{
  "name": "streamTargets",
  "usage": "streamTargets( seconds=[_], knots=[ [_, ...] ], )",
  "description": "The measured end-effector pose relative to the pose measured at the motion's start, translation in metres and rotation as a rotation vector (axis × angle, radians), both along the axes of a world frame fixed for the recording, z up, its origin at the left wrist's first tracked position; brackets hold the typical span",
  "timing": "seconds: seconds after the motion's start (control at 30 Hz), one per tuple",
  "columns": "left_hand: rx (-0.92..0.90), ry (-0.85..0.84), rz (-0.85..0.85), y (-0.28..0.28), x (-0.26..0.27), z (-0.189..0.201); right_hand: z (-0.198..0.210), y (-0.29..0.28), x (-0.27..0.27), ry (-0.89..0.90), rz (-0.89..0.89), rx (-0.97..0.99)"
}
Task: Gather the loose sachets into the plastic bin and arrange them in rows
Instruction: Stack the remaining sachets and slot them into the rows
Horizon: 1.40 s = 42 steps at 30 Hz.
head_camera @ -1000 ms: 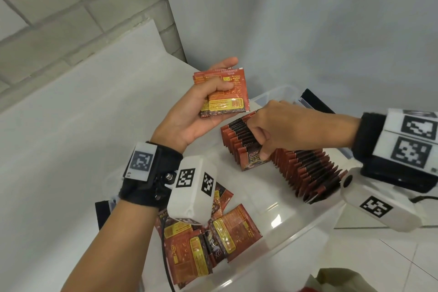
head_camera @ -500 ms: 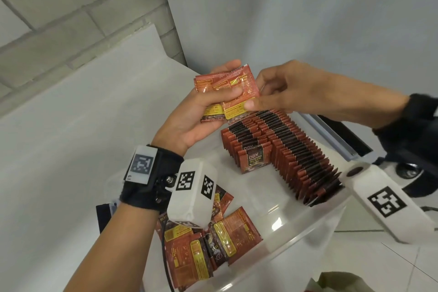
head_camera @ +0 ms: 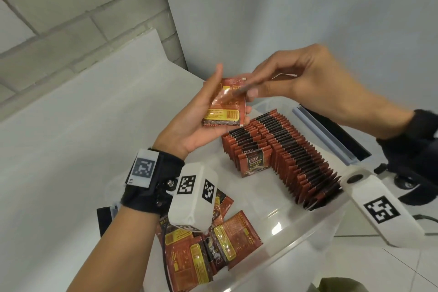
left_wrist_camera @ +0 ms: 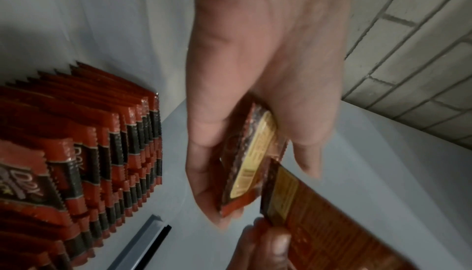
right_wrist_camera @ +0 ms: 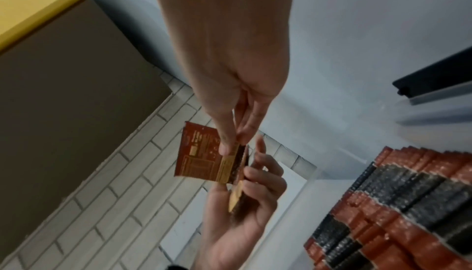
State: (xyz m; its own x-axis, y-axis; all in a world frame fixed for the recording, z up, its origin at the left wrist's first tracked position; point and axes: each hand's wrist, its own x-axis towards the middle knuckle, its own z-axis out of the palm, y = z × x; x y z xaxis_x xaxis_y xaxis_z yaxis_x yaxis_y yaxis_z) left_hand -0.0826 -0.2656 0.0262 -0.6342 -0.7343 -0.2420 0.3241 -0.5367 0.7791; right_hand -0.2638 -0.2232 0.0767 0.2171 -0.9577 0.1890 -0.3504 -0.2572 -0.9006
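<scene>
Sachets (head_camera: 224,104) in a small stack, cradled in the left hand (head_camera: 201,125), palm up, fingers curled under the stack and thumb raised beside it; held above the far end of the plastic bin (head_camera: 308,232); one sachet (right_wrist_camera: 198,153) off the top, pinched at its edge between thumb and forefinger of the right hand (head_camera: 303,83), remaining fingers loosely bent; seen edge-on from the head view, printed back showing in the right wrist view; blurred by motion in the left wrist view.

Below the hands, inside the bin: two standing rows (head_camera: 284,154), packed tight, the one nearer the right hand long and reaching almost to the near wall, the other short and only begun; at the near left corner of the bin, a loose heap (head_camera: 208,244) lying flat and overlapping, partly hidden under the left wrist camera.

By judgement, well past the start but not done: one row looks near full, the second barely started; left to do, the stack in hand and the heap, all to be stood in line.

Readable on the front sachet of the short row: "D2X" and "BLACK"; smaller print and the yellow panels on the backs too fine to read.
</scene>
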Motion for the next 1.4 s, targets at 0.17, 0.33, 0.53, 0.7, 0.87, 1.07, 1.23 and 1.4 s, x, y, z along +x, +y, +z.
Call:
streamTargets(
  seconds=[0.17,0.33,0.53,0.7,0.87,1.07,1.23,1.4],
  knots=[
    [-0.063,0.015,-0.028,0.004,0.002,0.000,-0.007,0.000,0.001,0.113,0.035,-0.065],
    [-0.109,-0.037,-0.029,-0.002,0.007,-0.006,-0.007,-0.001,-0.005,0.185,0.058,-0.015],
    [-0.123,0.007,0.091,-0.004,0.004,-0.007,-0.003,0.007,0.000,-0.173,-0.077,0.310],
    [-0.133,0.114,0.197,-0.006,0.002,-0.006,-0.014,0.018,0.008,-0.126,-0.006,0.530],
    [-0.151,0.113,0.225,-0.005,0.001,-0.005,-0.025,0.017,0.009,-0.235,-0.059,0.572],
    [-0.066,0.129,0.270,-0.006,0.001,0.000,-0.019,0.016,-0.003,-0.258,-0.008,0.559],
    [0.018,0.180,0.329,-0.005,0.001,0.000,-0.021,0.023,-0.013,0.116,0.144,0.406],
    [0.028,0.154,0.332,-0.004,0.000,0.001,-0.035,0.030,-0.010,0.365,0.153,0.280]
  ],
)
